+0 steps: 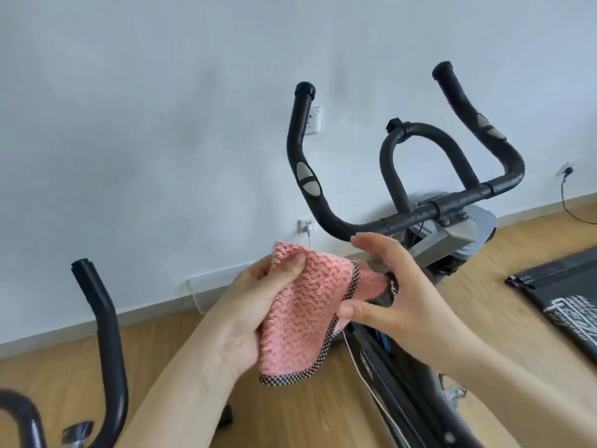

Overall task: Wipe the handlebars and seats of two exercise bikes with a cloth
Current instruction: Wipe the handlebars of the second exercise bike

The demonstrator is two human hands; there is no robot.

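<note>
A pink knitted cloth (303, 315) with a checked dark border hangs folded in front of me. My left hand (255, 305) grips its upper left part, thumb on top. My right hand (384, 286) pinches the cloth's right edge between thumb and fingers, the other fingers spread. Behind the hands rise the black handlebars (420, 211) of one exercise bike, with grey sensor pads on both upright grips. A second bike's black handlebar (106, 321) stands at the lower left. No seat is in view.
A grey console box (452, 240) sits under the first bike's handlebars, and its frame (397, 383) runs down to the lower right. A black mat (565, 295) lies on the wooden floor at right. Wall sockets (313, 119) and a cable are on the white wall.
</note>
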